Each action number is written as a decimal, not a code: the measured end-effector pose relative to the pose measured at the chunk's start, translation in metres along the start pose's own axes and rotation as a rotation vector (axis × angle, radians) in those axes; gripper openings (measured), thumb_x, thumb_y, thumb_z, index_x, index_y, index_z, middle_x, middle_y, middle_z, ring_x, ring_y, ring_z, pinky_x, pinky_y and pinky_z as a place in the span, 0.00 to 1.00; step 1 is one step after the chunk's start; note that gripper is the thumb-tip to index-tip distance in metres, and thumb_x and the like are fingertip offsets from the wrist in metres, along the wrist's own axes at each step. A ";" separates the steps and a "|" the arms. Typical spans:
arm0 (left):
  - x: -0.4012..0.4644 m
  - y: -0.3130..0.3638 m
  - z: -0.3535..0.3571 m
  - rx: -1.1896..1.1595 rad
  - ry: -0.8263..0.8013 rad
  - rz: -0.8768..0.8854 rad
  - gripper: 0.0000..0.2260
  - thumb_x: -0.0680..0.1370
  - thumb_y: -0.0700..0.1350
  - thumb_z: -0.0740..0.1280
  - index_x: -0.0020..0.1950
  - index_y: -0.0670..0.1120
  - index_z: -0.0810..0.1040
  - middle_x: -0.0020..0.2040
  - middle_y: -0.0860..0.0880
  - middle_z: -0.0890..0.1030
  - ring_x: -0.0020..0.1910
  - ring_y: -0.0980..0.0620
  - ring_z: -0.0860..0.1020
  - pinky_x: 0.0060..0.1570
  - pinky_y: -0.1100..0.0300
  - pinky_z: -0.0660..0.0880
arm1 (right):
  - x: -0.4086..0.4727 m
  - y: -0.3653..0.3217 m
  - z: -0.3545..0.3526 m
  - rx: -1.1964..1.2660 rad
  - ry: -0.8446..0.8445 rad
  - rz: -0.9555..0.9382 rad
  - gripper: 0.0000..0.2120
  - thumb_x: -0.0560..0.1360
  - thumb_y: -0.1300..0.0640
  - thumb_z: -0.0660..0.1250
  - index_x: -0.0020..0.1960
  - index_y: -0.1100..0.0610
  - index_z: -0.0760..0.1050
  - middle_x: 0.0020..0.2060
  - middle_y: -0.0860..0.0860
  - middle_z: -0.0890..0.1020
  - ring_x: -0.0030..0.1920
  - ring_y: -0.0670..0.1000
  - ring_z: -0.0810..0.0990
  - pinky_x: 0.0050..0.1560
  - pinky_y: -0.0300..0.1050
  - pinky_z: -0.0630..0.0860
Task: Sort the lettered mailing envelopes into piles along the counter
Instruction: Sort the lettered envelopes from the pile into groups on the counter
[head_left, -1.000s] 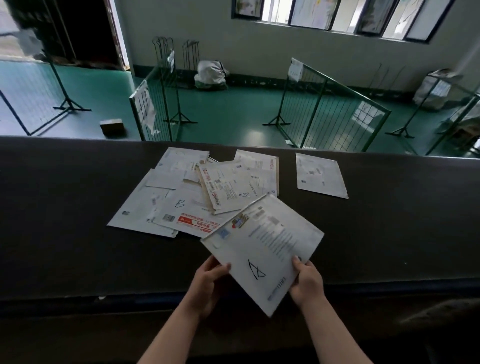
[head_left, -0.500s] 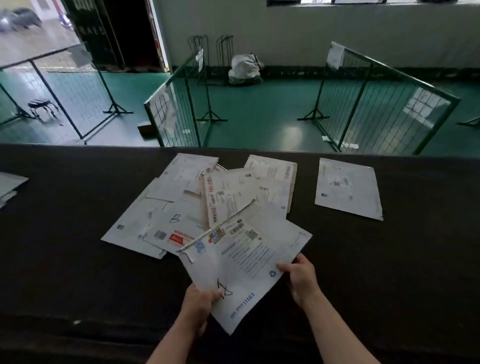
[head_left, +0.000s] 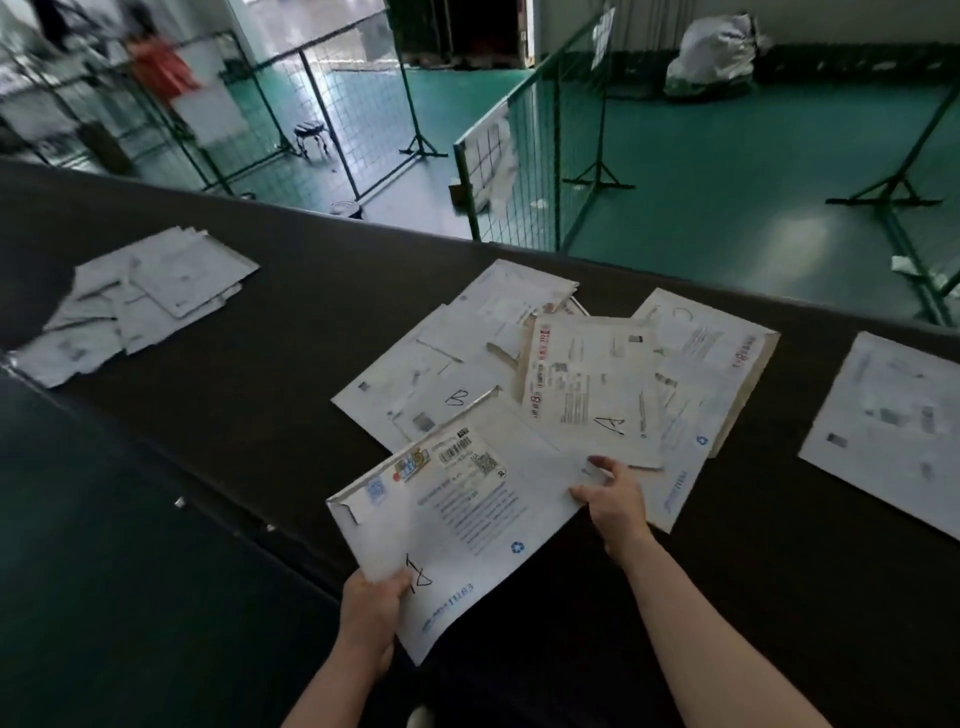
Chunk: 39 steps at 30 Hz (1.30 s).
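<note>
I see both hands gripping envelope marked A (head_left: 457, 514) over dark counter (head_left: 249, 415): left hand (head_left: 371, 605) at near corner, right hand (head_left: 615, 501) at right edge. Loose heap (head_left: 550, 374) behind, sorted pile (head_left: 140, 301) far left, single envelope (head_left: 888, 431) right. Green floor (head_left: 727, 171), wire fence panels (head_left: 519, 150) beyond.

left hand (head_left: 375, 603) pinching, right hand (head_left: 615, 499) gripping

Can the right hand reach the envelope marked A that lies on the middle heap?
Probably yes. The right hand pinches the held envelope right beside the A envelope, which lies on top of the heap uncovered. It must let go first.
</note>
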<state>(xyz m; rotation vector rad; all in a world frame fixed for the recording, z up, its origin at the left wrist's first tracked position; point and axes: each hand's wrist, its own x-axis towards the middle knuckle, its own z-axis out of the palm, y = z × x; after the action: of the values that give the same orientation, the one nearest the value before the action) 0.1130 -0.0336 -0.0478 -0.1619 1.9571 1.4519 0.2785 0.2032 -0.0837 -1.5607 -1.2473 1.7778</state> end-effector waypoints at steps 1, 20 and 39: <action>0.006 0.001 -0.004 -0.006 0.039 0.003 0.08 0.79 0.30 0.66 0.49 0.43 0.81 0.48 0.44 0.83 0.47 0.43 0.81 0.51 0.50 0.77 | 0.001 -0.002 0.009 -0.059 -0.027 -0.010 0.24 0.73 0.70 0.73 0.63 0.53 0.74 0.61 0.58 0.76 0.56 0.58 0.80 0.49 0.51 0.82; 0.246 0.104 -0.117 0.090 -0.207 -0.164 0.12 0.77 0.29 0.67 0.52 0.44 0.82 0.48 0.42 0.85 0.48 0.41 0.83 0.45 0.52 0.80 | 0.136 -0.138 0.272 -1.106 -0.008 -0.219 0.29 0.79 0.48 0.69 0.77 0.53 0.67 0.72 0.55 0.75 0.71 0.58 0.74 0.69 0.54 0.70; 0.311 0.126 -0.132 0.234 -0.410 -0.359 0.14 0.78 0.33 0.68 0.62 0.45 0.80 0.51 0.45 0.87 0.51 0.43 0.85 0.52 0.47 0.82 | 0.224 -0.138 0.339 -1.605 0.076 -0.433 0.14 0.85 0.61 0.49 0.61 0.62 0.71 0.49 0.63 0.81 0.48 0.63 0.80 0.47 0.52 0.72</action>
<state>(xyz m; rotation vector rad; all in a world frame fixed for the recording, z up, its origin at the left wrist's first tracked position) -0.2421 -0.0141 -0.1105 -0.0941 1.6420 0.9314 -0.1269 0.3426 -0.1029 -1.6296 -2.9345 0.1630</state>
